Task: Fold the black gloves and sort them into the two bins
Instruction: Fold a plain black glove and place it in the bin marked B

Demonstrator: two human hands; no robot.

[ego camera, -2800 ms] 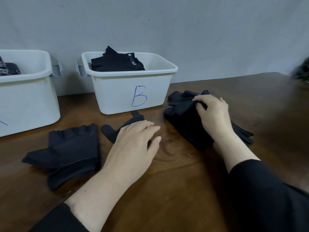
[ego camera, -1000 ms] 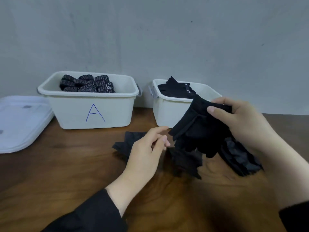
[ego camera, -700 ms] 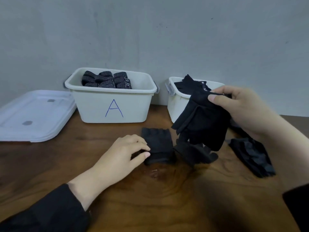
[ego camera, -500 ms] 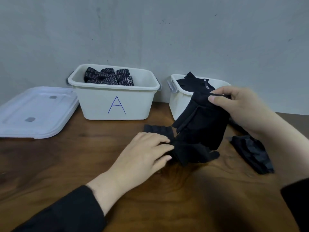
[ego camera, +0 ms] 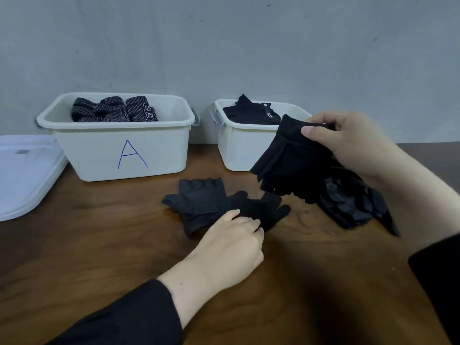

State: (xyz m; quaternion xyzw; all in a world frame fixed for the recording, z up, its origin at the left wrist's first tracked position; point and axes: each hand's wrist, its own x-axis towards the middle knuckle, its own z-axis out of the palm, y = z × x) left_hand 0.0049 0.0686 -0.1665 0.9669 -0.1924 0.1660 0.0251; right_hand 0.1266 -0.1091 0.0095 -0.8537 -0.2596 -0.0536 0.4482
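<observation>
My right hand (ego camera: 348, 143) pinches a black fingerless glove (ego camera: 293, 165) by its cuff and holds it in the air in front of bin B (ego camera: 239, 145). My left hand (ego camera: 231, 247) rests on the table with curled fingers gripping the edge of a black full-finger glove (ego camera: 263, 210). Beside it, partly under it, lies a flat fingerless glove (ego camera: 199, 200). Bin A (ego camera: 99, 150) holds dotted black gloves; bin B holds plain black ones. A pile of black gloves (ego camera: 348, 205) lies at the right.
A white plastic lid (ego camera: 22, 175) lies on the wooden table (ego camera: 99, 245) left of bin A. Both bins stand against the grey wall. My black sleeves show at the bottom and the right edge.
My left hand slid onto the full-finger glove and curled its fingers on it. My right hand still holds the fingerless glove up. The view shifted slightly.
</observation>
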